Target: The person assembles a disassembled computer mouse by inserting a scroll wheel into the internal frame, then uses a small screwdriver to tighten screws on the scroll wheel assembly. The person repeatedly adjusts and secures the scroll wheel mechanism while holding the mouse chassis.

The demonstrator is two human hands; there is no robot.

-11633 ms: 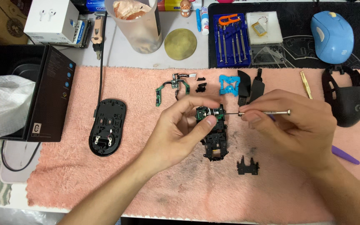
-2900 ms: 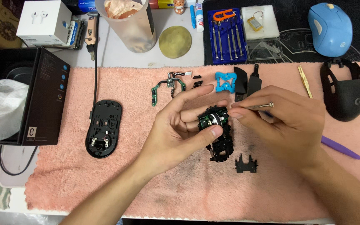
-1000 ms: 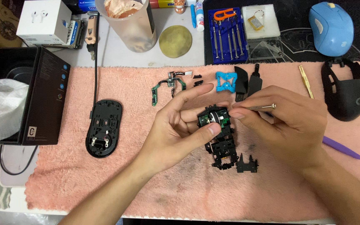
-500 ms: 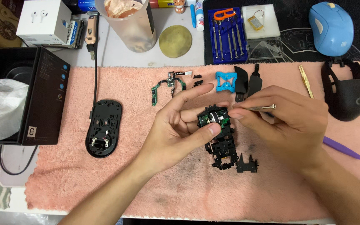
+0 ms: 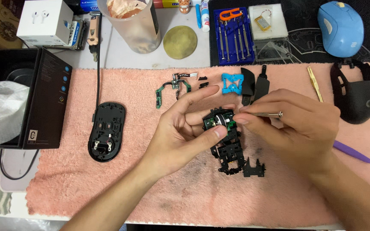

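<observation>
Hardly anything has shifted in the last half second: both hands sit as they did, the screwdriver shaft just a touch flatter. Right hand point(image 5: 296, 124) pinches a slim precision screwdriver point(image 5: 265, 114), its long axis running left-right, tip pointing left into the mouse's inner frame point(image 5: 225, 143). Left hand point(image 5: 183, 130) grips that black frame by its upper end, thumb beside the scroll wheel point(image 5: 222, 119) and green circuit board; the frame's long axis runs toward the person, resting on the pink towel point(image 5: 108, 188). Further left lies the mouse base plate point(image 5: 106, 131); the top shell point(image 5: 356, 96) lies far right.

Two bare forearms, sleeveless; short-nailed fingers point(image 5: 219, 131), no rings.
</observation>
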